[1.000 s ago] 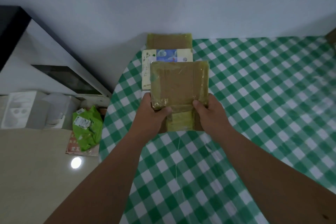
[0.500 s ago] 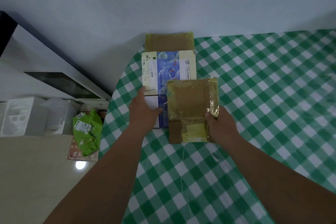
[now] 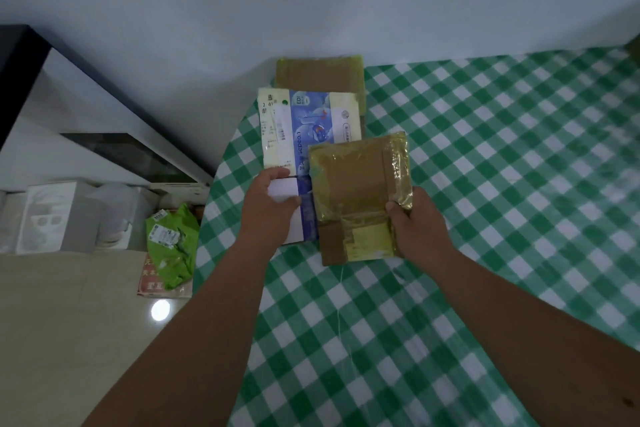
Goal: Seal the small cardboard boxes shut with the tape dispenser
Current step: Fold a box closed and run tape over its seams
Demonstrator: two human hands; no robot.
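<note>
Our right hand (image 3: pixel 420 218) grips the taped box (image 3: pixel 356 198), left hand (image 3: pixel 268 210) grasps the printed box (image 3: pixel 304 135) just left, both lying lengthwise away.

Three boxes crowd the table's far left corner: brown taped box (image 3: pixel 356 198), printed box (image 3: pixel 308 125), far cardboard box (image 3: pixel 320 74). The checked tablecloth (image 3: pixel 502 166) to their right lies free.

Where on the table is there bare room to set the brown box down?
Bare checked tablecloth lies right of the taped brown box and right hand, and between the forearms. The far left corner is crowded: blue-and-white box under the left hand, another brown box behind.
</note>
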